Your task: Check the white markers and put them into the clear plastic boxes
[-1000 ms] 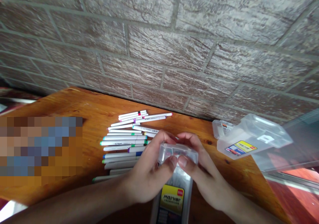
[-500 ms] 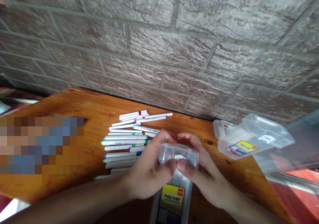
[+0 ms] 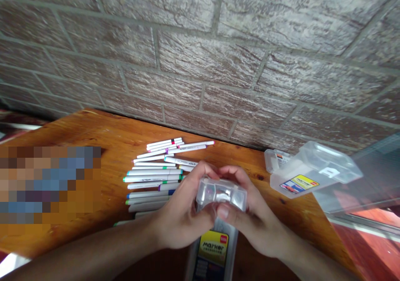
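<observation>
Both hands are gripping the clear marker case (image 3: 215, 247) at the table's (image 3: 93, 135) near edge, left hand (image 3: 184, 216) and right hand (image 3: 253, 227) curling round its lid (image 3: 221, 192), thumbs pressing the front. If that lid is giving way suddenly, I reckon the case is jerking sideways into the loose markers (image 3: 153, 177) and sending them rolling

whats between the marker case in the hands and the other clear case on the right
In the head view, past the right hand gripping the marker case, only bare wooden table reaches the other clear case.
</observation>
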`<state>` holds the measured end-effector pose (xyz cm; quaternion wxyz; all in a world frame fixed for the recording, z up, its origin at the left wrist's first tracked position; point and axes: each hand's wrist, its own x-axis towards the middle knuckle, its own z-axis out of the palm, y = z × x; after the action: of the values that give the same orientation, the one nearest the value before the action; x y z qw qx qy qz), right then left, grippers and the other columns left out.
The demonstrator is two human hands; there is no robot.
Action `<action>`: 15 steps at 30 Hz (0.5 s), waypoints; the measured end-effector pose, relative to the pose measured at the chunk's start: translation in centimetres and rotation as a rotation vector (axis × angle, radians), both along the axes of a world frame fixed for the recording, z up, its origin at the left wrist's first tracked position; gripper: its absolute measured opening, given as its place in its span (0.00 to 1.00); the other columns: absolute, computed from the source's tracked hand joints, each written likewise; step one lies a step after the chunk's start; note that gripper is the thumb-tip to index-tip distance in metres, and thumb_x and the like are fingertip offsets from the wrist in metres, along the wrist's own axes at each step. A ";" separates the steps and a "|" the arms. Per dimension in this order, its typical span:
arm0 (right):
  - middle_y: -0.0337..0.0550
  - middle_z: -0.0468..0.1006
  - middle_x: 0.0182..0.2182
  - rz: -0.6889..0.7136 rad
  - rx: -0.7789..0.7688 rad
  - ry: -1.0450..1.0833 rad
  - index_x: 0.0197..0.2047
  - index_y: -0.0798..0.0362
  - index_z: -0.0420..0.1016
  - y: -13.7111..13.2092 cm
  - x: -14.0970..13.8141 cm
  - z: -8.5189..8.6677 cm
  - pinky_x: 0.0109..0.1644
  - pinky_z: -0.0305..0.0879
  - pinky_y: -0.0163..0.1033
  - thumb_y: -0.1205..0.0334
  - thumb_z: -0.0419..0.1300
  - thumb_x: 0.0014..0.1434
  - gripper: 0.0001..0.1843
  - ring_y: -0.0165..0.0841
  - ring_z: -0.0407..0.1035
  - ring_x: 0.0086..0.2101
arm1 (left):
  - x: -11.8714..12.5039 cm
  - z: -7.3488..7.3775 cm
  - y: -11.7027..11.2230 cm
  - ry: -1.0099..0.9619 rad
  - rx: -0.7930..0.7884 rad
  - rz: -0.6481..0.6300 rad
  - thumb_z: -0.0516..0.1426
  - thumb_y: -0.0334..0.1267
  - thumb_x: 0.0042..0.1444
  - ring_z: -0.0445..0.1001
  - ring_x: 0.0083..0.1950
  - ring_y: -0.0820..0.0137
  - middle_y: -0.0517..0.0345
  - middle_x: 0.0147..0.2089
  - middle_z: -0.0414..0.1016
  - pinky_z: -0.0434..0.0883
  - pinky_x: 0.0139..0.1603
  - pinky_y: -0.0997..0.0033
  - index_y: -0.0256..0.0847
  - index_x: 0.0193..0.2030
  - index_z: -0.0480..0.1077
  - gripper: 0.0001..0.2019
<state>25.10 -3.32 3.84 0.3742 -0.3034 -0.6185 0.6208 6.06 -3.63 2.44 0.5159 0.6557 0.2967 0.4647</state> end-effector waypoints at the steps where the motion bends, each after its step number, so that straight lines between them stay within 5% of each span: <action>1: 0.42 0.74 0.48 -0.002 0.004 -0.010 0.59 0.45 0.64 0.0 0.0 0.0 0.50 0.73 0.39 0.51 0.70 0.66 0.25 0.35 0.71 0.46 | 0.0 -0.1 0.0 -0.004 0.005 -0.002 0.58 0.40 0.60 0.67 0.40 0.65 0.58 0.39 0.67 0.65 0.38 0.66 0.43 0.47 0.59 0.13; 15: 0.42 0.76 0.44 -0.095 0.070 -0.066 0.54 0.47 0.65 1.8 -0.1 -1.1 0.48 0.73 0.42 0.45 0.69 0.64 0.24 0.37 0.73 0.44 | 0.3 -1.3 0.9 -0.058 -0.079 0.069 0.60 0.47 0.67 0.70 0.44 0.65 0.56 0.45 0.71 0.69 0.44 0.67 0.42 0.52 0.64 0.14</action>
<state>24.98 -1.55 2.75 0.3931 -0.3396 -0.6367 0.5699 6.39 -2.76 1.12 0.5335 0.6103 0.3221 0.4890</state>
